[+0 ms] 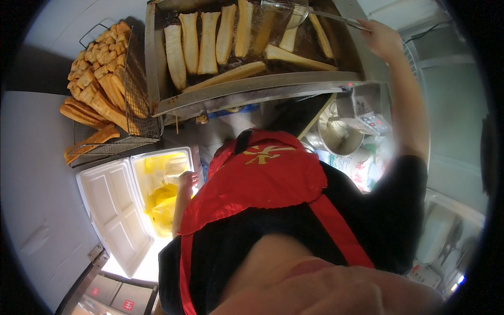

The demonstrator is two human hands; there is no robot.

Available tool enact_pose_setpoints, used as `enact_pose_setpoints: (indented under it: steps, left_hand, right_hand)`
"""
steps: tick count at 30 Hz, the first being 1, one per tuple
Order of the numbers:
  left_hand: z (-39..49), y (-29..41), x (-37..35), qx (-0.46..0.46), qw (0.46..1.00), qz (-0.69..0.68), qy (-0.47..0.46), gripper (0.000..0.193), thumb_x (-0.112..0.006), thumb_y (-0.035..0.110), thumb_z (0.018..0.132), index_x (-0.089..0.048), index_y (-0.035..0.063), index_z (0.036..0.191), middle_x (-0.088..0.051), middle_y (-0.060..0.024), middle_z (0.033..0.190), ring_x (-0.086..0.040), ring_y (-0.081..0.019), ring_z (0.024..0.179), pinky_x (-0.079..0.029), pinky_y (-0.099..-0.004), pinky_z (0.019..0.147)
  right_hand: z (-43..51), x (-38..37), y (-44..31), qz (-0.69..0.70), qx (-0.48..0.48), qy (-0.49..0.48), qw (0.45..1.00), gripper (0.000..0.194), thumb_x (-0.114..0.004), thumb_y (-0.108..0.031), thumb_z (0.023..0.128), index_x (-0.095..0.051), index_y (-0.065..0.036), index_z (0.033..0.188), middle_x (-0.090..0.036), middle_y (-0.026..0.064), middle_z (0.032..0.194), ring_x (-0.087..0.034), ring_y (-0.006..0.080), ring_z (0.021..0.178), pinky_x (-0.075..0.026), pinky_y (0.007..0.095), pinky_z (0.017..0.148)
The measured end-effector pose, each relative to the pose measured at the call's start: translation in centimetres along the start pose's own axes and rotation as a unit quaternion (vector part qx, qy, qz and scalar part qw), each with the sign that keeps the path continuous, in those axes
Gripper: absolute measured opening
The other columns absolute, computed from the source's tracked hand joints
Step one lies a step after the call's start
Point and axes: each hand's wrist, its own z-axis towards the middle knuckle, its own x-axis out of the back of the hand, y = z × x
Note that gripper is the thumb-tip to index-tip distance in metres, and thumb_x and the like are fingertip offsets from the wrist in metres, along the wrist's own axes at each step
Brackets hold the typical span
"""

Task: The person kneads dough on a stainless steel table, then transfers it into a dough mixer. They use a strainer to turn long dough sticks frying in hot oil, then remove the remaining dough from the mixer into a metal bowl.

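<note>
My right hand [380,38] grips the handle of a wire skimmer [289,13] above the far right of a wide metal fryer [256,81]. Pale, elongated dough sticks [208,43] lie in dark oil, several side by side and others crosswise near the front edge; a few are golden. One pale stick lies partly under the skimmer's mesh. My left hand [188,179] hangs low beside my red apron [267,177], at the inner edge of an open white foam box [191,157] with yellow plastic bags inside. Its fingers look slightly curled; whether they touch anything is unclear.
Left of the fryer, a wire basket [136,90] holds browned fried dough sticks [106,94]. The foam box's lid [118,212] leans open at lower left. Below the fryer's right side stand a metal mixer bowl [342,138], a control box [368,114] and printed sacks [356,165].
</note>
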Motion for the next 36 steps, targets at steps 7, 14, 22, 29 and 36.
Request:
enact_pose_setpoints:
  steps: [7, 14, 22, 29, 36]
  left_hand:
    - [1.9, -1.6, 1.5, 0.001, 1.000, 0.013, -0.027, 0.012, -0.053, 0.009, 0.084, -0.059, 0.0003, 0.090, -0.065, -0.0147, 0.085, -0.064, -0.0254, 0.073, -0.054, -0.0378, 0.064]
    - [4.8, -2.9, 2.0, -0.089, 0.982, 0.138, -0.099, 0.015, -0.054, 0.011, 0.085, -0.059, -0.0001, 0.094, -0.066, -0.0155, 0.091, -0.065, -0.0264, 0.079, -0.054, -0.0373, 0.072]
    - [9.3, -6.3, 2.9, 0.039, 0.994, 0.027, -0.099, 0.018, -0.058, 0.003, 0.082, -0.059, -0.0011, 0.100, -0.066, -0.0129, 0.097, -0.066, -0.0236, 0.086, -0.055, -0.0338, 0.078]
    - [11.7, -9.2, 4.3, -0.052, 0.973, 0.157, -0.162, 0.021, -0.060, -0.002, 0.080, -0.059, -0.0021, 0.102, -0.066, -0.0125, 0.097, -0.067, -0.0232, 0.088, -0.056, -0.0327, 0.079]
    - [10.9, -8.9, 4.3, -0.015, 0.979, 0.146, -0.139, 0.022, -0.060, -0.002, 0.080, -0.059, -0.0024, 0.102, -0.066, -0.0126, 0.097, -0.067, -0.0234, 0.088, -0.056, -0.0329, 0.079]
  right_hand:
    - [-5.3, 1.9, 4.1, 0.090, -0.059, 0.004, 0.994, 0.036, -0.054, -0.029, 0.090, -0.057, -0.023, 0.125, -0.065, 0.0076, 0.108, -0.060, 0.0290, 0.099, -0.047, 0.0380, 0.080]
    - [-10.6, 1.6, 6.9, 0.056, -0.019, -0.028, 0.998, 0.038, -0.058, -0.020, 0.087, -0.057, -0.023, 0.124, -0.065, 0.0065, 0.102, -0.062, 0.0280, 0.090, -0.048, 0.0369, 0.074]
    - [-12.4, 2.4, 5.9, 0.067, 0.016, -0.035, 0.997, 0.037, -0.058, -0.018, 0.086, -0.058, -0.021, 0.123, -0.064, 0.0069, 0.098, -0.061, 0.0292, 0.086, -0.048, 0.0383, 0.073]
    - [-11.7, -7.9, 9.6, 0.307, -0.045, -0.071, 0.948, 0.032, -0.055, -0.024, 0.092, -0.059, -0.002, 0.115, -0.061, 0.0050, 0.081, -0.059, 0.0170, 0.079, -0.045, 0.0319, 0.067]
    - [-9.0, -5.4, 4.1, 0.522, -0.244, -0.283, 0.767, 0.036, -0.051, -0.031, 0.094, -0.057, -0.007, 0.120, -0.057, 0.0015, 0.074, -0.049, 0.0082, 0.056, -0.037, 0.0255, 0.044]
